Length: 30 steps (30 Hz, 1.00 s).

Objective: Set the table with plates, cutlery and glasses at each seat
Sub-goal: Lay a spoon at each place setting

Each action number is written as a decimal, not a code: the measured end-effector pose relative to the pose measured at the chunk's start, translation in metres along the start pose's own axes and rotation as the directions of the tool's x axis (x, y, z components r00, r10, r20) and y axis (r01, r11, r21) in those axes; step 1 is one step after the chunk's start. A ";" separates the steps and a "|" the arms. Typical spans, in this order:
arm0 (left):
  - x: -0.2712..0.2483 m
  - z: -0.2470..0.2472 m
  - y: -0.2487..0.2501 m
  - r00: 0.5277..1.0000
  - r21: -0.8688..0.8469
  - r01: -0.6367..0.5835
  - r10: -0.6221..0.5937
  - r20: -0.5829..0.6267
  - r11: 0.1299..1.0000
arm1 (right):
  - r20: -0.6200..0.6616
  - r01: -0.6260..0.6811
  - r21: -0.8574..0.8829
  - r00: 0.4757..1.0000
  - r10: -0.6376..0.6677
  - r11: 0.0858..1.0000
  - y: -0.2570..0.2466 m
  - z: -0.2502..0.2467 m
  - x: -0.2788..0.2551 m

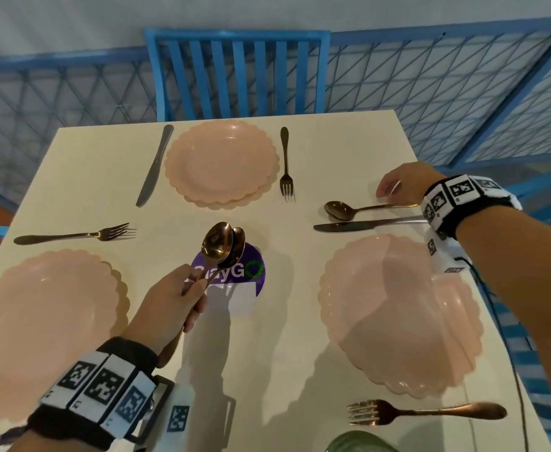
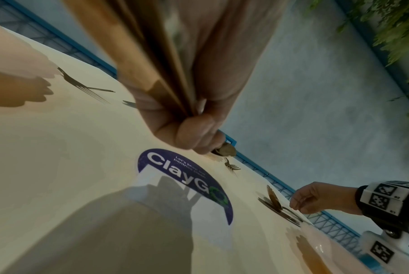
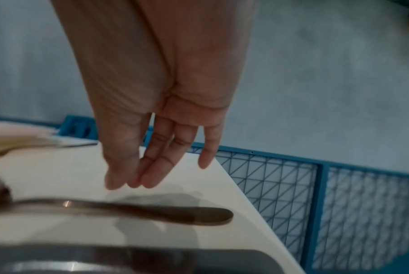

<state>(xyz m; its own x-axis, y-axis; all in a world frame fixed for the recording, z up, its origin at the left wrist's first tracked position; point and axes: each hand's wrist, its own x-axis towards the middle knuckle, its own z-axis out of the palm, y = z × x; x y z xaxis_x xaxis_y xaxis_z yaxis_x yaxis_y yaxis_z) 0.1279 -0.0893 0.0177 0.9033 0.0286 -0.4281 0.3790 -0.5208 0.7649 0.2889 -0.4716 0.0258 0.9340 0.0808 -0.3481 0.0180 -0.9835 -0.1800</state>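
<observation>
My left hand grips two copper spoons by their handles above the middle of the white table, bowls pointing away from me. A copper spoon lies flat beside a knife at the right seat, next to a pink scalloped plate. My right hand hovers just past that spoon's handle with its fingers straight and holding nothing. Pink plates also sit at the far seat and the left seat.
A knife and fork flank the far plate. One fork lies by the left plate, another fork near the right plate. A purple sticker marks the table centre. A blue chair and blue mesh fence stand behind. Something green shows at the near edge.
</observation>
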 end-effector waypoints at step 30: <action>-0.001 0.004 -0.006 1.000 -0.012 0.015 -0.015 0.018 1.000 | 0.021 0.002 -0.167 1.000 0.002 0.986 -0.013 0.017 -0.005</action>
<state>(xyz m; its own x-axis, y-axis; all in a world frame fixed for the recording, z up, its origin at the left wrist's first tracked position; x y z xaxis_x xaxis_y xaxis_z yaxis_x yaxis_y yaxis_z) 0.1235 -0.0893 0.0114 0.8936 0.0207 -0.4484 0.3951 -0.5103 0.7638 0.2775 -0.4561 0.0141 0.9263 0.0826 -0.3677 0.0792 -0.9966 -0.0243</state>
